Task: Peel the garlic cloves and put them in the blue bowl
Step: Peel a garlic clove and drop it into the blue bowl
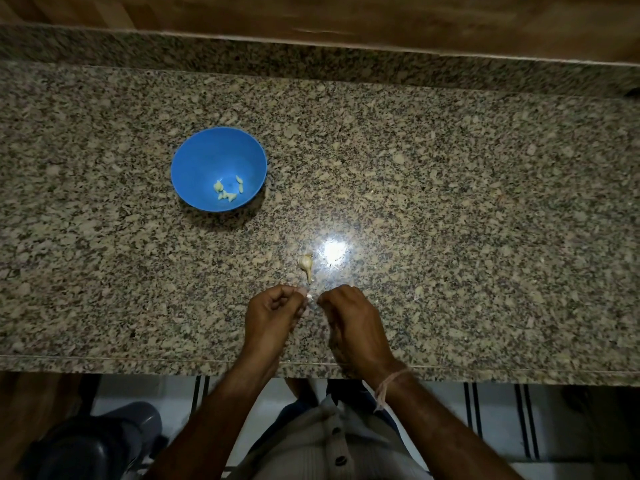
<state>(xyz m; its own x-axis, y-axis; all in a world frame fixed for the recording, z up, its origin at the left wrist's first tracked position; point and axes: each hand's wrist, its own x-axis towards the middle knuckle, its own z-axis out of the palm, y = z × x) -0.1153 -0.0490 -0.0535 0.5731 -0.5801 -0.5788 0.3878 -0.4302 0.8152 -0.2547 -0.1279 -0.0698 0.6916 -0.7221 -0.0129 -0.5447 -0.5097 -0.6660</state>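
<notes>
Close together, the left hand [273, 306] and right hand [349, 313] pinch a small garlic clove [309, 298] between them, while the blue bowl [214, 154] lies further ahead on the desk [450, 202], leftwards, nearer the left hand

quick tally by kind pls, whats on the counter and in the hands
blue bowl: 1
peeled cloves in the bowl: about 6, clumped
garlic piece on the counter: 1
held clove: 1
hands: 2, left hand, right hand
total: about 11
</notes>
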